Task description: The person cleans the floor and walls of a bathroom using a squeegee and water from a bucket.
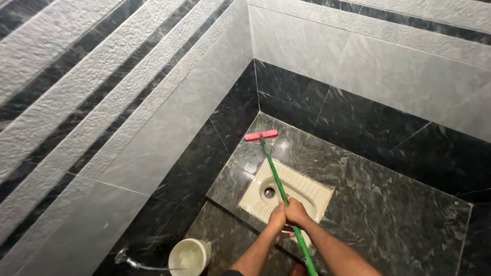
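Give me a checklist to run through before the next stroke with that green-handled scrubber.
1. Both hands on the handle: left hand and right hand wrap the green handle. Ok.
2. Red brush head down on the dark floor by the back wall: ok.
3. Handle crosses over the squat toilet pan; whether it touches it: cannot tell.
4. White bucket stands apart from the handle, at the left wall: ok.
5. Floor wet or soapy: cannot tell.
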